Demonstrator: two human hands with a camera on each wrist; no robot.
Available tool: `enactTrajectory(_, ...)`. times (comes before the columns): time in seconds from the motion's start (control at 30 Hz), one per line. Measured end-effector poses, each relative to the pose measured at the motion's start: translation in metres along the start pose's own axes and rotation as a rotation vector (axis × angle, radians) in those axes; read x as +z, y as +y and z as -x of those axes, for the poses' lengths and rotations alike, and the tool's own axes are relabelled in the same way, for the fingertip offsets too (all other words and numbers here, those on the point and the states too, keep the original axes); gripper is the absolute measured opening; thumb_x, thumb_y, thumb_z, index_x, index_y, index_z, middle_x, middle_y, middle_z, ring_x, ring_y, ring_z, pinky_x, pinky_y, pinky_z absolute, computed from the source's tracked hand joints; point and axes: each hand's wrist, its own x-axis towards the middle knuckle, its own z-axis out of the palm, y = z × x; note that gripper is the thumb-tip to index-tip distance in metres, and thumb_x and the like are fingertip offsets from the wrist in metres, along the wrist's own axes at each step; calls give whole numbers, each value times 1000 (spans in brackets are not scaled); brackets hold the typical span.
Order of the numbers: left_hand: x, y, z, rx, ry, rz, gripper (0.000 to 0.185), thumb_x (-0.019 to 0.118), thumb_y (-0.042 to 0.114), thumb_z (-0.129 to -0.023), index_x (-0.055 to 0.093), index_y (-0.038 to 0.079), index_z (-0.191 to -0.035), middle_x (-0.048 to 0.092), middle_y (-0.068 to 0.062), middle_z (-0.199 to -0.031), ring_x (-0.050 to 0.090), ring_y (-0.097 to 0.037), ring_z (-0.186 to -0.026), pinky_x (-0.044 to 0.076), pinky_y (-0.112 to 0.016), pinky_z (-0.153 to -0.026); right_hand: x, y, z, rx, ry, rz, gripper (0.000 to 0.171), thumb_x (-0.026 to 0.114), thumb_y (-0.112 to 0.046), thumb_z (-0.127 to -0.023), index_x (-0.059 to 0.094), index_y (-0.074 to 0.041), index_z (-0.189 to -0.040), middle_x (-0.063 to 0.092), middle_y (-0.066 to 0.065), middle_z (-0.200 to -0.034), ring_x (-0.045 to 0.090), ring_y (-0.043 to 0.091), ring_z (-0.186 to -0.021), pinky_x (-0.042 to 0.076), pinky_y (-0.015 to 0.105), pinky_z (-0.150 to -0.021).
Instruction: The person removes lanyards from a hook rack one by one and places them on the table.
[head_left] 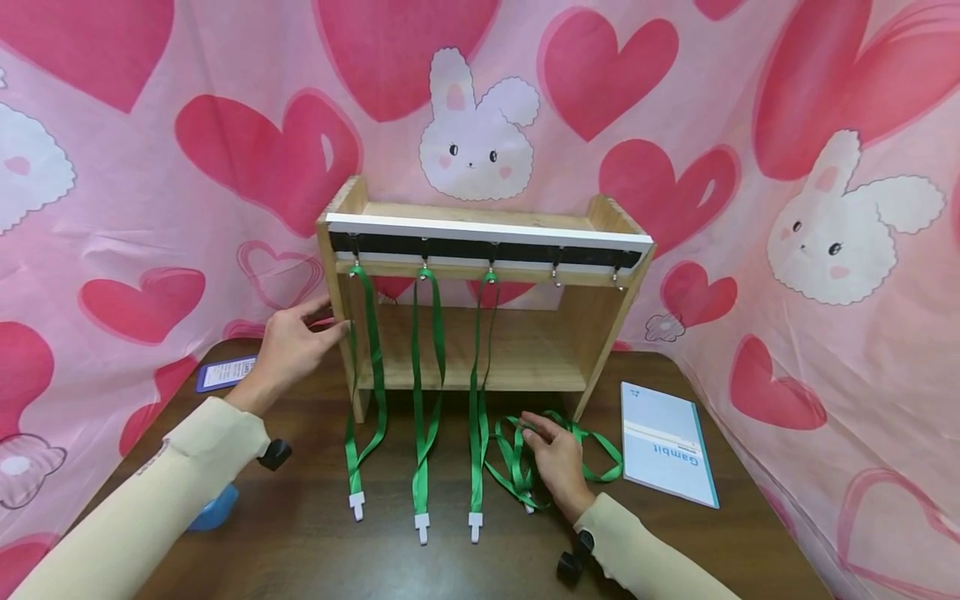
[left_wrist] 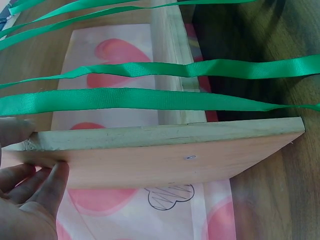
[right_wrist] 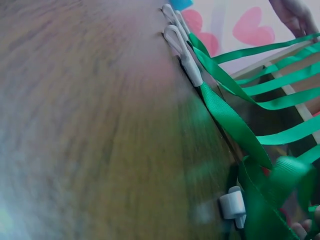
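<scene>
"Brown counter point(head_left: 300, 533), wooden rack point(head_left: 517, 342): the left hand point(head_left: 294, 343) clasps its side edge, thumb opposite fingers."

"And the right hand point(head_left: 557, 460)?"

"Fingers bent at the loose lanyard point(right_wrist: 267, 220), heaped before the rack's right end; whether pinching, cannot tell."

"How should it handle?"

"Likely light, limp, tangle-prone; best taken just above its clip point(right_wrist: 233, 205)."

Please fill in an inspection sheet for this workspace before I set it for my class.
Surface: brown table.
Job's things: wooden rack; three green lanyards hanging from hooks, two right hooks bare; loose lanyards, count unclear.
Clutter: booklet at right; blue-edged card at left; blue object, partly hidden.
Grips: left grip holds rack's left side; right grip at loose lanyards, hold unclear.
Cables: nothing seen.
Surroundings: pink heart-and-rabbit curtain.
</scene>
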Motion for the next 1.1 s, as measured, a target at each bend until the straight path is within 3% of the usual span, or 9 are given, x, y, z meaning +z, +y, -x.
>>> enactTrajectory(0.3,0,-1,2,-3,2,1,61,71,27,-95,51,9,-149,63,-23,-138,68,-41,-117,58,-51,-92,-1,3,-1,5,-4,23,30,68,-9,-95,72,-10,-125,77,6,-118,73,21,-112,55,10,-82)
enactTrajectory(0.57,0,-1,1,-7,1,-2,61,71,27,-95,50,9,-150,63,-23,-139,68,-41,-117,58,-53,-93,-6,-3,-4,-16,-13,-120,41,69,-2,-93,65,-3,-134,69,20,-132,68,31,-123,54,9,-87)
enactTrajectory(0.8,0,-1,0,0,9,-3,61,71,26,-95,51,8,-149,63,-23,-138,68,-42,-116,58,-53,-92,-16,-15,-8,-15,-37,-186,39,68,-2,-94,65,-5,-133,65,22,-136,65,32,-127,53,7,-87)
enactTrajectory(1.1,0,-1,0,-1,0,9,61,71,26,-95,50,8,-150,62,-23,-140,68,-42,-118,57,-51,-92,-28,-33,-13,-51,-33,-245,33,70,-1,-92,67,-2,-125,70,19,-127,70,25,-116,57,13,-89)
